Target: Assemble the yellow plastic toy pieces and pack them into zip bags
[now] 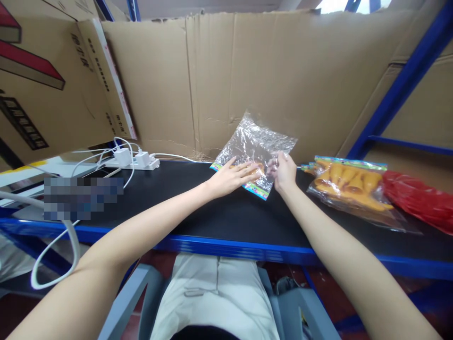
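A clear plastic bag [244, 137] with a colourful printed strip along its lower edge is raised at a slant over the black tabletop [212, 217]. My left hand [230, 179] lies across its lower part, fingers stretched out and flat. Beneath those fingers shows part of an orange item [261, 171], which looks to be inside the bag; its shape is mostly covered. At the bag's right side, my right hand [283, 172] has its fingers curled closed on the plastic.
Bagged orange items [354, 182] and a red plastic-wrapped bundle [417, 198] lie at the right. A white power strip [141, 161] with plugs and cables sits at the left. Cardboard [283, 66] walls the back; a blue edge [226, 248] runs along the front.
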`<act>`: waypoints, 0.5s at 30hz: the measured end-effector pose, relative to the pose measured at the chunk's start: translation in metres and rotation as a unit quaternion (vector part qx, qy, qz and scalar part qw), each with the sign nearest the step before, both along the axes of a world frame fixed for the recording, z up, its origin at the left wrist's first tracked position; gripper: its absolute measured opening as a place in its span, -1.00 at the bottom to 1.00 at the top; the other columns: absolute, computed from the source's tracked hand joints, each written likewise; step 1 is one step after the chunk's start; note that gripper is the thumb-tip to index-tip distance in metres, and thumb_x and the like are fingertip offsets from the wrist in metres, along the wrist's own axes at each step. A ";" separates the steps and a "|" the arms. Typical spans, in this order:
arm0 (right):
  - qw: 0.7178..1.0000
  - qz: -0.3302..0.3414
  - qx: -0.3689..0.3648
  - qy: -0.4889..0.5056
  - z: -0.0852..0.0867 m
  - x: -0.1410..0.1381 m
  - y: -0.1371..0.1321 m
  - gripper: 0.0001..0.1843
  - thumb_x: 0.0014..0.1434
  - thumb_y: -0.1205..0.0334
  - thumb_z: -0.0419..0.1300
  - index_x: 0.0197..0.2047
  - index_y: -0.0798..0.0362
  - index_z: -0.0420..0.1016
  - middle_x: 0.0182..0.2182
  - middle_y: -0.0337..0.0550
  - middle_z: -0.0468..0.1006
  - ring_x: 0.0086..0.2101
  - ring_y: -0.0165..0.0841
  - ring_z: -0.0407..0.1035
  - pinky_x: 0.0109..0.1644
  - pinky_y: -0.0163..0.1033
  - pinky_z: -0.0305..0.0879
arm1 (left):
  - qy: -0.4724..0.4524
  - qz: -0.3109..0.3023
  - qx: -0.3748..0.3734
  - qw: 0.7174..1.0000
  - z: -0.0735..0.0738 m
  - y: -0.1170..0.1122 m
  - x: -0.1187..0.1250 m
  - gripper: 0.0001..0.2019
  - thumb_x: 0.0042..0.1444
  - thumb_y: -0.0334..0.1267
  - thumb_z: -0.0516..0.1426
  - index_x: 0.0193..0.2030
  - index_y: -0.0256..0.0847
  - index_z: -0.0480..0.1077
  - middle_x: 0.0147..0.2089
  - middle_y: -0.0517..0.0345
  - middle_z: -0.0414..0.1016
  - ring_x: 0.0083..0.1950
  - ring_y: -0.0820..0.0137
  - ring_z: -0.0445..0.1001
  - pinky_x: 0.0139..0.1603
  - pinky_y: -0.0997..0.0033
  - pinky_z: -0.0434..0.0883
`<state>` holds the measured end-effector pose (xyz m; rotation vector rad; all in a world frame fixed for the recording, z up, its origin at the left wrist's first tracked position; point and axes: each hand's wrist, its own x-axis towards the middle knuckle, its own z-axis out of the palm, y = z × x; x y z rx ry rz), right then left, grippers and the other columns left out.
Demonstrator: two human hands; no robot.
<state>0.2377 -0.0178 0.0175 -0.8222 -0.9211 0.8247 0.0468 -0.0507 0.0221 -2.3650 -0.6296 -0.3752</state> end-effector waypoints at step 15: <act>0.987 -0.009 -0.038 -0.154 -0.008 0.004 0.006 -0.86 0.06 0.21 0.11 -0.31 0.08 0.34 -0.57 -0.33 0.37 -0.72 -0.54 0.21 -0.71 -0.41 0.10 | -0.113 0.299 -0.126 0.939 -0.006 0.055 -0.142 -0.43 0.12 -0.50 -0.18 0.26 0.01 0.07 0.36 0.13 -0.09 0.34 0.24 -0.04 0.23 -0.02 -0.03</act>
